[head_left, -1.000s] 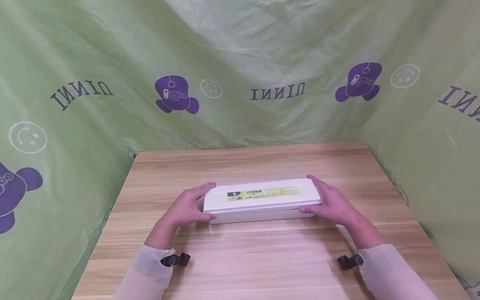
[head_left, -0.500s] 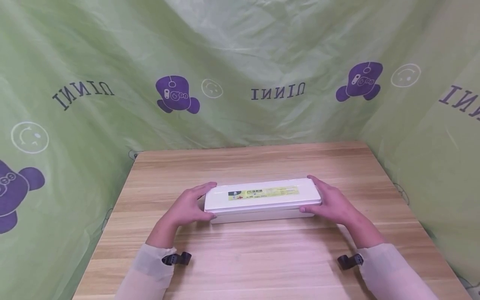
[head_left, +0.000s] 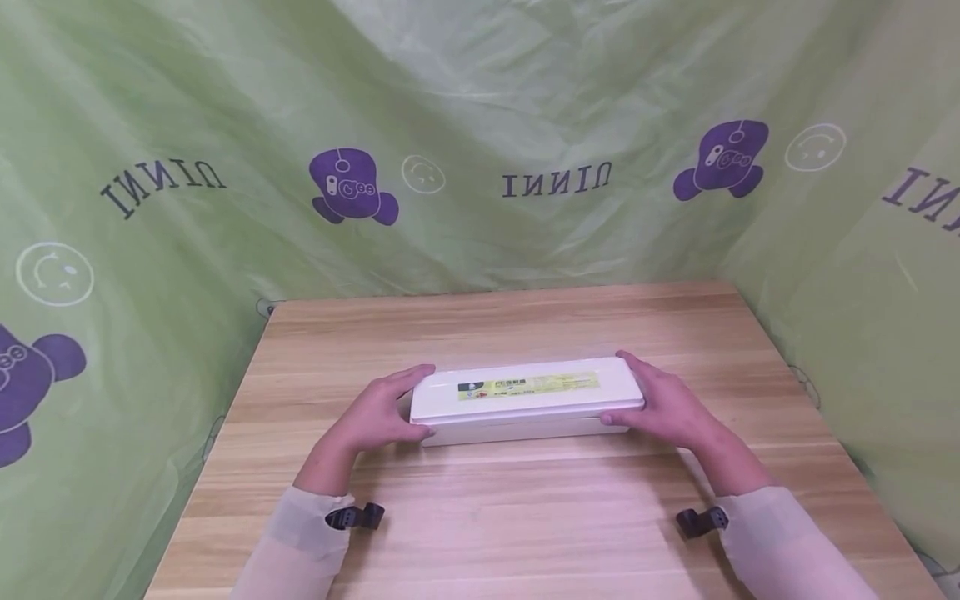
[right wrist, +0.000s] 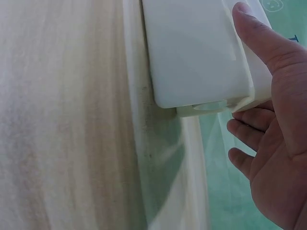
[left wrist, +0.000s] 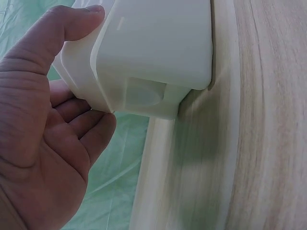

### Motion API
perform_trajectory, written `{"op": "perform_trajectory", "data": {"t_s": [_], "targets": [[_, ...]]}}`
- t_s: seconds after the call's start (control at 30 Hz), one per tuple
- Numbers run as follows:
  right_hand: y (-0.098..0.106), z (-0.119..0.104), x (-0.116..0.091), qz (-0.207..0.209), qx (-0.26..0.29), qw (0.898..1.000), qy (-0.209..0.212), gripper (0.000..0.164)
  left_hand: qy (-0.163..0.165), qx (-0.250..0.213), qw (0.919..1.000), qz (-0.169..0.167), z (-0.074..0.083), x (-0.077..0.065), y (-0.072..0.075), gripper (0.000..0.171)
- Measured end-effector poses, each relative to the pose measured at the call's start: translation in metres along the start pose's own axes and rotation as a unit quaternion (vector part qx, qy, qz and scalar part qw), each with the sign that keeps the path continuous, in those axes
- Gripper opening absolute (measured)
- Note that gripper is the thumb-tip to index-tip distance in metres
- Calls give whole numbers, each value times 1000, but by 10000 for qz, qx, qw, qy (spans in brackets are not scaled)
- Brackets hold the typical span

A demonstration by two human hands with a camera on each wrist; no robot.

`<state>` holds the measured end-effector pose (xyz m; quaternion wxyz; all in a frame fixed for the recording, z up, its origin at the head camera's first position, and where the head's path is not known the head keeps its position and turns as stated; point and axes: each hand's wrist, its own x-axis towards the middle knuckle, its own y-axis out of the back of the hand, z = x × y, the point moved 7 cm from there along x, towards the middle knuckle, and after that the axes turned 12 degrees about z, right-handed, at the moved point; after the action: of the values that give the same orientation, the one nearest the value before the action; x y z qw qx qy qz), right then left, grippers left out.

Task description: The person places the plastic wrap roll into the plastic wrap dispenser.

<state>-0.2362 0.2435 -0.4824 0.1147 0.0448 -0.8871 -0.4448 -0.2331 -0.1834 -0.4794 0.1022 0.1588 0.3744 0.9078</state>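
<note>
A long white cling film box with a lid and a yellow-green label lies on the table. Its left end is held by my left hand, thumb on the front and fingers at the back. My right hand grips the opposite end in a similar way. From the left wrist view, the thumb presses near the lid's edge and the curled fingers sit by the end of the box. In the right wrist view the thumb lies along the box's front. The box's inside is hidden.
The wood-grain table ends at the back and sides against a green printed curtain. A small black wrist camera juts from the left sleeve, and another black camera from the right sleeve.
</note>
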Motion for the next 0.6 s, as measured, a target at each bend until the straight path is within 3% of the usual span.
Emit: {"op": "perform_trajectory", "data": {"t_s": [0.33, 0.6], "targets": [[-5, 3, -2, -4, 85, 9999, 66, 128, 8, -7, 10000, -89, -1, -3, -2, 102], [-7, 0, -4, 166, 190, 9977, 632, 115, -150, -164, 9997, 48, -3, -10, -9, 100]]}}
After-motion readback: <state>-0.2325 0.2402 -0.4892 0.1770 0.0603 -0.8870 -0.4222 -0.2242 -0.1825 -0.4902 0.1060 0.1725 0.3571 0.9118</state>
